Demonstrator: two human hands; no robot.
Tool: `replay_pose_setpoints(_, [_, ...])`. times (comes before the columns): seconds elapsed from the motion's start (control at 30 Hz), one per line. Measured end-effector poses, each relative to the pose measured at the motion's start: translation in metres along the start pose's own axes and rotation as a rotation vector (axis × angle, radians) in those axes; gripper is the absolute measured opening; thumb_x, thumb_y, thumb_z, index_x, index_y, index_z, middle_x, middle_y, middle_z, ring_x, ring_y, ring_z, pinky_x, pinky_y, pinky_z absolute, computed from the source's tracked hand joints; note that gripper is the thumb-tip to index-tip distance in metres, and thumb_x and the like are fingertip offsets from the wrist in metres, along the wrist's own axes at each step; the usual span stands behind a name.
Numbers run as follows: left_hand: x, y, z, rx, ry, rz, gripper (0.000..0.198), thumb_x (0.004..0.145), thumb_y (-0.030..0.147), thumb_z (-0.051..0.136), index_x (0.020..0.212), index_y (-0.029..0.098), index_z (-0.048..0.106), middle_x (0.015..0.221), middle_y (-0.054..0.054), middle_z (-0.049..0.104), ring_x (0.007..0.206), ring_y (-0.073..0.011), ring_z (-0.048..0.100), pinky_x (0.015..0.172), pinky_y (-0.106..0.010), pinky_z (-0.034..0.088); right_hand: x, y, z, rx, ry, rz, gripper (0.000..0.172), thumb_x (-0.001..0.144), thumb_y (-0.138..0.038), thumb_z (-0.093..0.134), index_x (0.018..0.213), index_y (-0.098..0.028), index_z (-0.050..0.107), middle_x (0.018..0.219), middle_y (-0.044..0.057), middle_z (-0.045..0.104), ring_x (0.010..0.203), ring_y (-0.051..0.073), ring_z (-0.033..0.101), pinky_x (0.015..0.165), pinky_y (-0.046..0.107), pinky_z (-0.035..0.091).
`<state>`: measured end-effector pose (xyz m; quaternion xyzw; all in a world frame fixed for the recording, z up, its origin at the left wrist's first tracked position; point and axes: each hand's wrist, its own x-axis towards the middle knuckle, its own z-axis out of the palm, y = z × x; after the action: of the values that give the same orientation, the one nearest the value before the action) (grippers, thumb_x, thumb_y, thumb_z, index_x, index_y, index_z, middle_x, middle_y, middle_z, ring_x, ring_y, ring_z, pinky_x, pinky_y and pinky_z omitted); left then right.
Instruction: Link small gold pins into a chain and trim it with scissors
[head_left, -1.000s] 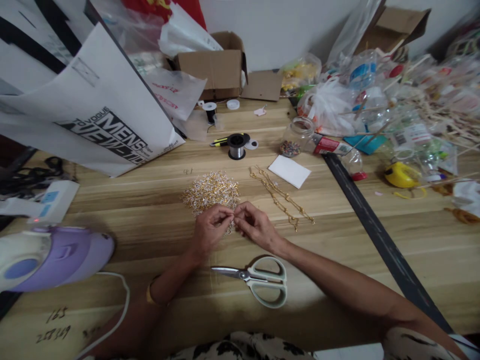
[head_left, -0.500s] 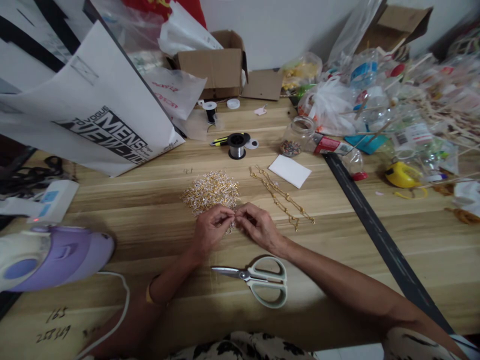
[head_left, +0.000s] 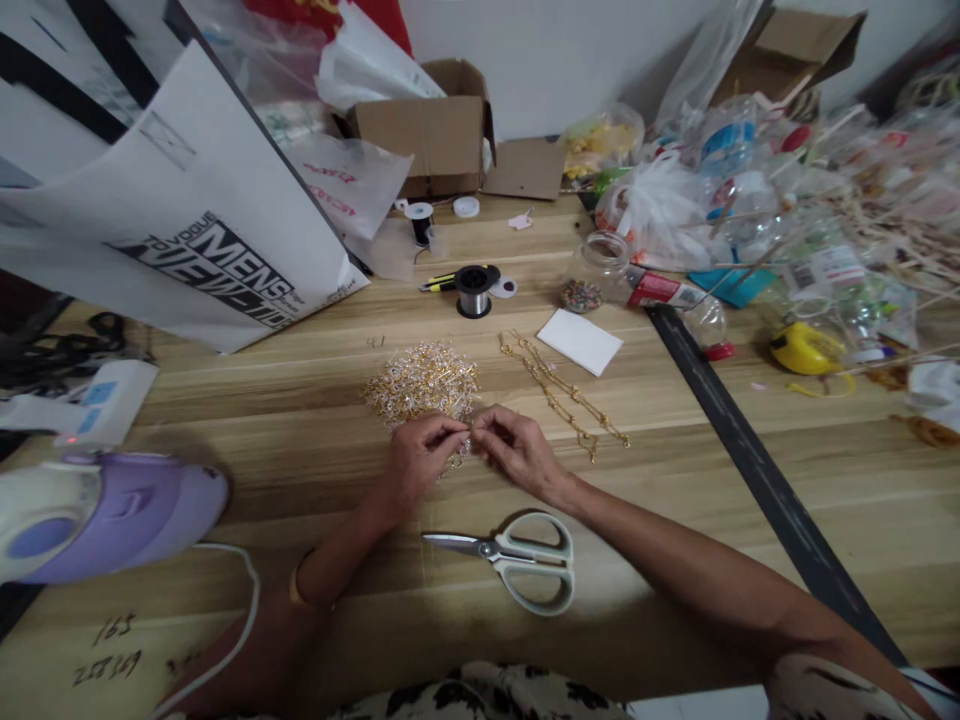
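My left hand [head_left: 418, 460] and my right hand [head_left: 514, 450] meet fingertip to fingertip above the wooden table [head_left: 300, 420], both pinched on a tiny gold piece that is too small to name. Just beyond them lies a heap of small gold and white charms [head_left: 422, 383]. Gold chains [head_left: 559, 395] stretch out to the right of the heap. Pale-handled scissors [head_left: 517, 562] lie on the table below my wrists.
A purple and white iron [head_left: 97, 510] sits at the left edge with its cord. A big white printed bag [head_left: 187, 230], a cardboard box [head_left: 431, 135], thread spools [head_left: 474, 290], a white card [head_left: 579, 342], a bead jar [head_left: 592, 270] and piled plastic bags, bottles and sticks crowd the back and right.
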<state>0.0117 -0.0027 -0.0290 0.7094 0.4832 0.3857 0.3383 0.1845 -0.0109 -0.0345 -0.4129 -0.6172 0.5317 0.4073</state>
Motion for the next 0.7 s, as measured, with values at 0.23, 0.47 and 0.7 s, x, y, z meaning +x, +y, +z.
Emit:
replay_pose_setpoints(0.23, [0.0009, 0.0025, -0.0032, 0.038, -0.046, -0.039, 0.013, 0.079, 0.024, 0.062, 0.07, 0.015, 0.066, 0.063, 0.0, 0.065, 0.058, -0.0113, 0.058, 0.058, -0.021, 0.043, -0.0005, 0.0021, -0.0013, -0.014, 0.001, -0.003, 0.018, 0.089, -0.033, 0.052, 0.081, -0.016, 0.053, 0.065, -0.001, 0.053, 0.056, 0.01, 0.049, 0.051, 0.019, 0.038])
replay_pose_setpoints(0.47, [0.0009, 0.0049, -0.007, 0.068, -0.03, -0.009, 0.018, 0.081, 0.025, 0.058, 0.066, 0.015, 0.06, 0.065, 0.0, 0.06, 0.062, -0.0115, 0.054, 0.061, -0.022, 0.042, 0.0002, 0.0012, -0.0019, -0.151, 0.031, -0.033, 0.01, 0.085, -0.02, 0.05, 0.077, -0.016, 0.053, 0.065, -0.002, 0.052, 0.057, 0.009, 0.046, 0.053, 0.019, 0.036])
replay_pose_setpoints(0.7, [0.0041, 0.0077, -0.006, -0.168, 0.016, -0.102, 0.02, 0.076, 0.024, 0.062, 0.06, 0.016, 0.054, 0.076, -0.004, 0.062, 0.075, -0.0145, 0.059, 0.069, -0.025, 0.045, 0.001, -0.001, -0.0036, -0.235, 0.028, -0.053, 0.009, 0.083, -0.017, 0.05, 0.075, -0.015, 0.054, 0.064, -0.002, 0.052, 0.056, 0.009, 0.044, 0.053, 0.019, 0.034])
